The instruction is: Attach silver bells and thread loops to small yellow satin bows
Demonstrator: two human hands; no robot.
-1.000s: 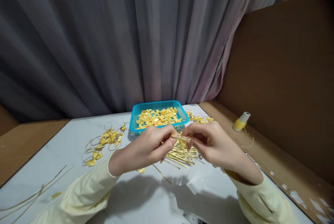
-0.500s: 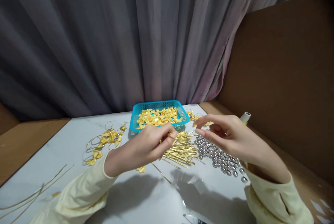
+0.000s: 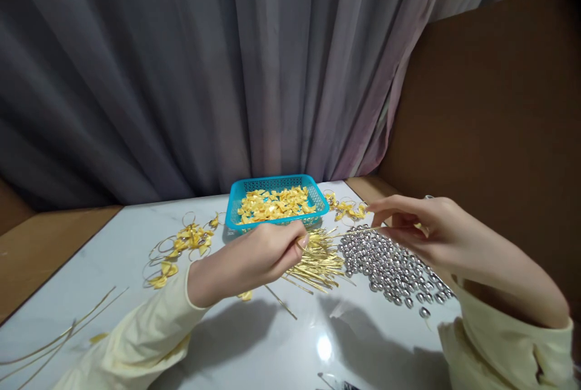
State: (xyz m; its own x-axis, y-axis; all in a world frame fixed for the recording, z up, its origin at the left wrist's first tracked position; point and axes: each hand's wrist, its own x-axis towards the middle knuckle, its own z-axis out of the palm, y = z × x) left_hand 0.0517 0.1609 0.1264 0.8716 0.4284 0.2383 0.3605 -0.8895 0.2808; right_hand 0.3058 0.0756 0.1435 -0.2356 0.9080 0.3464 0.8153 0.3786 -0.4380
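My left hand (image 3: 267, 252) is closed in a pinch on a thin gold cord (image 3: 356, 232), above a pile of cut gold cords (image 3: 320, 266). To the right, my right hand (image 3: 429, 232) pinches the same cord between thumb and fingertips, so it runs nearly straight between both hands. Below the right hand, many small shiny silver beads (image 3: 381, 266) are spread over the table. Behind the left hand stands a blue plastic basket (image 3: 232, 205) holding yellow ribbon bows (image 3: 276, 201).
Looped cords with yellow bows and beads (image 3: 193, 238) lie left of the basket, with more bow loops (image 3: 349, 209) at its right. Several long loose cords (image 3: 59, 338) lie at the front left of the white table (image 3: 272, 353). A grey curtain (image 3: 204, 75) hangs behind.
My right hand has moved right, away from my left hand, and a length of cord now stretches between them. The left hand has stayed nearly in place.
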